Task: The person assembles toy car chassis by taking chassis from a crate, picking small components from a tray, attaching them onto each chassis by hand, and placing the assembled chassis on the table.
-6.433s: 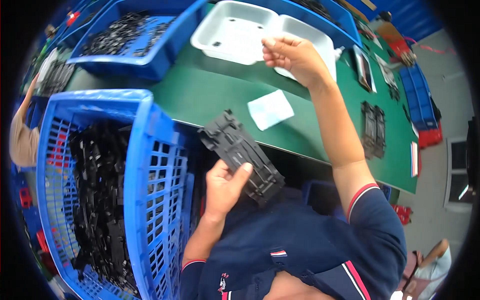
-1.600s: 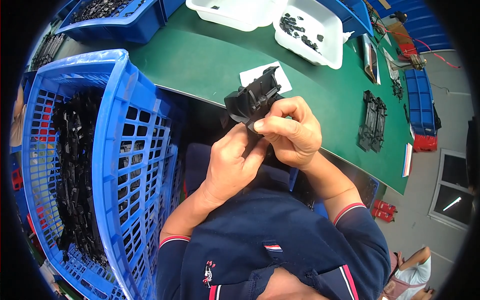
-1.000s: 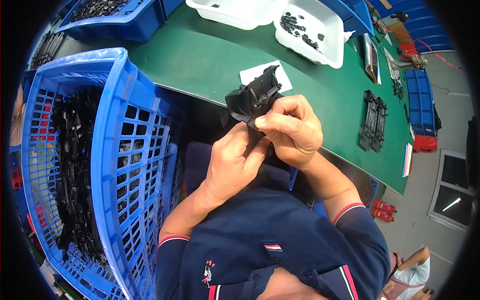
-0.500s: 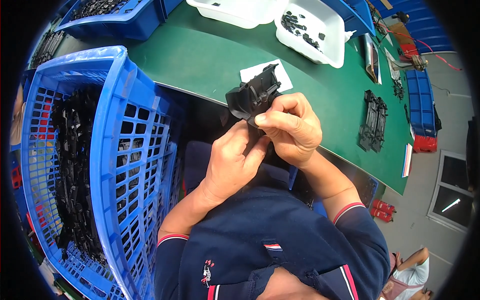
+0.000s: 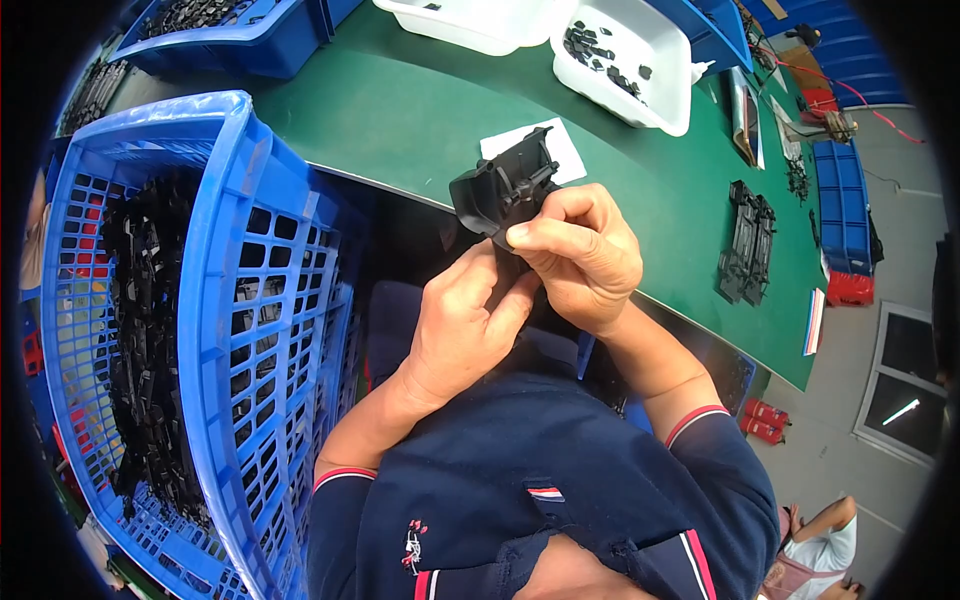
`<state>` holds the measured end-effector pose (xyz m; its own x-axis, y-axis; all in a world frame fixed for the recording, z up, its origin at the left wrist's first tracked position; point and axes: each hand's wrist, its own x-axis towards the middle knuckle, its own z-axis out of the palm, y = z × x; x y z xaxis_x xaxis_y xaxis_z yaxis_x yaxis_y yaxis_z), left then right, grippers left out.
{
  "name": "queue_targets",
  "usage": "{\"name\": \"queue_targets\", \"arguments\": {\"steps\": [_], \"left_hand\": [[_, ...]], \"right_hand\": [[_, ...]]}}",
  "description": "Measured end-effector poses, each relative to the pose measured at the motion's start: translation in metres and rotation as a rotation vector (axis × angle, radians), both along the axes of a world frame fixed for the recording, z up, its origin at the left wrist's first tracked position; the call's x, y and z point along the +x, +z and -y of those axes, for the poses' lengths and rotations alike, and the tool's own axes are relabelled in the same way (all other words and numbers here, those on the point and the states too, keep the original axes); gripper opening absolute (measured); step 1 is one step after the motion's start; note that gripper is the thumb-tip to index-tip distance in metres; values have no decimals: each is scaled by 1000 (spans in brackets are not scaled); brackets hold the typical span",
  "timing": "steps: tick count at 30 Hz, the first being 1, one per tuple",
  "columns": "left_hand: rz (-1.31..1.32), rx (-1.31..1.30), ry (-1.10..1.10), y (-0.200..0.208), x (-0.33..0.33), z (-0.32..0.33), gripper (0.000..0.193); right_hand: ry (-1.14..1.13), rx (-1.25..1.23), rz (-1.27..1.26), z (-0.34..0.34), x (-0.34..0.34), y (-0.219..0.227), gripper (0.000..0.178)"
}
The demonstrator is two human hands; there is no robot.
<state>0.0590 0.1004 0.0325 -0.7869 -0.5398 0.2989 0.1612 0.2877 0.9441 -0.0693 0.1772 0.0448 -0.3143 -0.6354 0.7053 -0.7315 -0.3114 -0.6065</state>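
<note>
A black molded plastic part (image 5: 505, 185) is held tilted between my two hands, just off the table's near edge. My left hand (image 5: 462, 315) is closed around its lower end, which the fingers partly hide. With thumb and fingertips, my right hand (image 5: 585, 255) pinches the part along its right side; anything small under that thumb is hidden. Behind the part lies a white sheet of paper (image 5: 568, 155) on the green table (image 5: 400, 120). More black plastic parts (image 5: 747, 242) of a similar kind lie on the table to the right.
On my left stands a tall blue mesh crate (image 5: 215, 200) with many black parts (image 5: 150, 350) inside. White trays (image 5: 655, 110) with small black pieces sit at the table's far side. A blue bin (image 5: 230, 50) is at the far left. Another person (image 5: 825, 545) is at lower right.
Almost nothing differs. The black part has tilted very slightly in my hands, and both hands keep the same grip.
</note>
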Motion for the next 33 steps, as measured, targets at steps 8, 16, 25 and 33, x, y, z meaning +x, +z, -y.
{"name": "queue_targets", "arguments": {"steps": [8, 16, 25, 33], "left_hand": [[31, 40, -11, -1, 2, -1, 29], [34, -52, 48, -2, 0, -4, 22], [60, -38, 34, -2, 4, -5, 23], [42, -64, 29, -4, 3, -6, 20]], "right_hand": [[-33, 39, -49, -1, 2, 1, 25], [-89, 0, -128, 1, 3, 1, 25], [-111, -22, -257, 0, -1, 2, 25], [-19, 28, -401, -6, -10, 10, 25]]}}
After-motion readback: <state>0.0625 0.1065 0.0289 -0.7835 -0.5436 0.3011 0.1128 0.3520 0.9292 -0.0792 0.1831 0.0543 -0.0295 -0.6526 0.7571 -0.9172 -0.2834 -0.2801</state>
